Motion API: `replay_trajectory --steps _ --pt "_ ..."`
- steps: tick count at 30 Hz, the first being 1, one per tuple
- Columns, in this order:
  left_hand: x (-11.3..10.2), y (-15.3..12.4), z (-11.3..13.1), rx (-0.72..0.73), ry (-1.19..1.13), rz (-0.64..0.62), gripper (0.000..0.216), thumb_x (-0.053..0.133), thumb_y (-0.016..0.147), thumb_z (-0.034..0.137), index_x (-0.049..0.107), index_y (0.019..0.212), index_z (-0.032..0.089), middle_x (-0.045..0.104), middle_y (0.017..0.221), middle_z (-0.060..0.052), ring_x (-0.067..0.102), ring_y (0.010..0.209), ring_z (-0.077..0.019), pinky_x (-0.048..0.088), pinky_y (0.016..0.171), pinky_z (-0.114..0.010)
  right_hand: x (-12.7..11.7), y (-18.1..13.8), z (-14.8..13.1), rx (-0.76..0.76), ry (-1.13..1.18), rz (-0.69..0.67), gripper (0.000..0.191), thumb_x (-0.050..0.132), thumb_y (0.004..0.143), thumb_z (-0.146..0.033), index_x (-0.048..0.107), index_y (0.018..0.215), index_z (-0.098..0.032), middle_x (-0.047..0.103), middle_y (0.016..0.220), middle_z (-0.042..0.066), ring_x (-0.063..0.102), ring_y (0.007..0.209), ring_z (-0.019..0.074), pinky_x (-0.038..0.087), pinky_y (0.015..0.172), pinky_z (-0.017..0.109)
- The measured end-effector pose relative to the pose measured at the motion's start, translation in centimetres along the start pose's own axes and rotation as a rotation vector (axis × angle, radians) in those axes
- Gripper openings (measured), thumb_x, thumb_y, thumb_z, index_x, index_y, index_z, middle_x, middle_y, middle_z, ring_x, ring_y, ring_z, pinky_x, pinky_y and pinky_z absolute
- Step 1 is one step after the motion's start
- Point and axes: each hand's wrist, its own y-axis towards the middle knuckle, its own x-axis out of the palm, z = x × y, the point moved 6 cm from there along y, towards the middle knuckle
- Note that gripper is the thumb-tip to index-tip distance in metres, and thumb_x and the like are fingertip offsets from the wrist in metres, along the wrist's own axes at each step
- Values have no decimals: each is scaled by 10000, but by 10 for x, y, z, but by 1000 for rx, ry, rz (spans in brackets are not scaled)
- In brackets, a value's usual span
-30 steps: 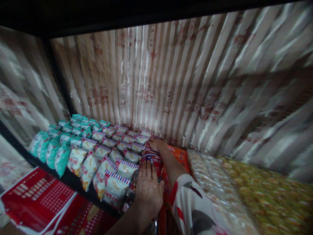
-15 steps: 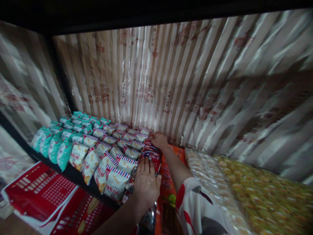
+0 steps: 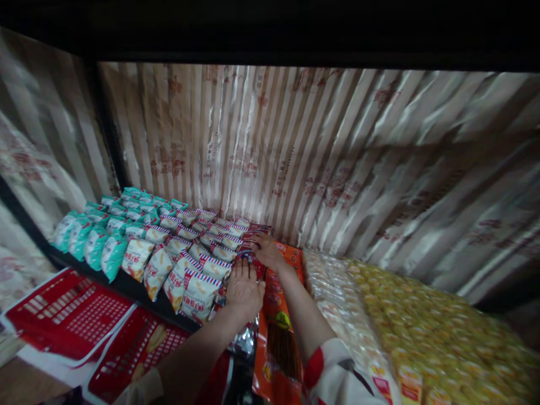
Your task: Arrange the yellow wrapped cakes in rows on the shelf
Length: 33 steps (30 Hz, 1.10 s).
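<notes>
My left hand [image 3: 244,288] lies flat, fingers together, on a row of red snack packets [image 3: 252,260] standing on a dark shelf. Farther back, my right hand [image 3: 266,251] presses on the same red packets, just left of the orange packets [image 3: 282,306]. To the left of both hands stand rows of white packets with red-and-blue striped tops [image 3: 198,284]. Beyond them, at the far left, are teal packets [image 3: 95,244]. Neither hand lifts a packet clear; whether the right fingers pinch one I cannot tell.
Pale packets [image 3: 337,304] and yellow packets [image 3: 426,315] fill the shelf to the right. Striped printed paper [image 3: 295,152] lines the back and side walls. Red plastic baskets [image 3: 63,318] sit below the shelf's front edge at lower left. A dark shelf board overhangs the top.
My head has pulled back and down, so the shelf looks farther away. My right hand has drawn back a little from the back wall; my left hand stays flat on the red packets.
</notes>
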Motion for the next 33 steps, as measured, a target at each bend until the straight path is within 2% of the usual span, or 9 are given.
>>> replay_trajectory --steps 3,6,8,11,17,21,25,30,33 --pt "-4 -1 0 9 -2 -6 538 356 863 336 455 1272 2 425 1348 -227 354 1278 -309 274 1053 -445 -3 -27 9 162 104 164 481 213 918 -330 466 1297 -175 439 1370 46 340 1294 154 266 1065 311" --pt "-6 -2 2 19 10 -19 525 359 860 309 455 1269 -5 406 1358 -237 351 1281 -311 275 1048 -454 13 -66 25 401 406 321 570 108 914 -402 378 1359 -170 426 1378 69 367 1283 183 311 1042 337" --pt "-7 -1 2 16 17 -34 516 328 874 306 454 1270 -2 414 1354 -231 358 1278 -303 284 1040 -460 37 -88 30 528 546 314 623 51 906 -419 333 1383 -135 394 1395 98 347 1298 200 322 1035 353" --pt "-9 2 -2 -6 8 -85 537 260 902 339 441 1282 6 427 1348 -220 375 1269 -294 298 1030 -459 72 -110 29 622 603 253 667 -35 897 -389 279 1398 -80 360 1409 125 333 1306 199 330 1030 366" --pt "-9 7 -4 44 20 -147 511 196 925 291 500 1219 4 470 1314 -213 402 1253 -261 280 1049 -410 105 -121 14 577 754 198 637 -41 906 -372 244 1412 -111 349 1424 51 308 1311 99 288 1054 248" --pt "-7 7 -2 41 72 -131 506 227 914 294 467 1248 -2 452 1327 -217 391 1254 -277 284 1040 -417 105 -123 12 553 907 198 646 29 909 -471 226 1421 -132 277 1453 30 253 1335 119 250 1080 271" --pt "-5 10 0 29 76 -153 500 251 904 295 474 1242 2 460 1322 -208 404 1244 -265 278 1046 -384 102 -122 15 513 1040 184 655 25 907 -490 251 1415 -143 299 1444 26 275 1326 120 286 1062 260" --pt "-10 12 -1 14 38 -180 483 296 896 316 482 1238 30 467 1323 -181 397 1251 -247 274 1056 -358 103 -121 26 625 913 162 667 -13 910 -442 302 1394 -110 327 1431 56 269 1331 135 245 1084 283" --pt "-12 12 -1 25 36 -182 480 333 886 331 494 1230 37 473 1319 -173 407 1242 -247 280 1056 -351 102 -116 23 530 991 204 679 55 903 -507 346 1373 -113 348 1422 61 285 1326 134 225 1088 271"
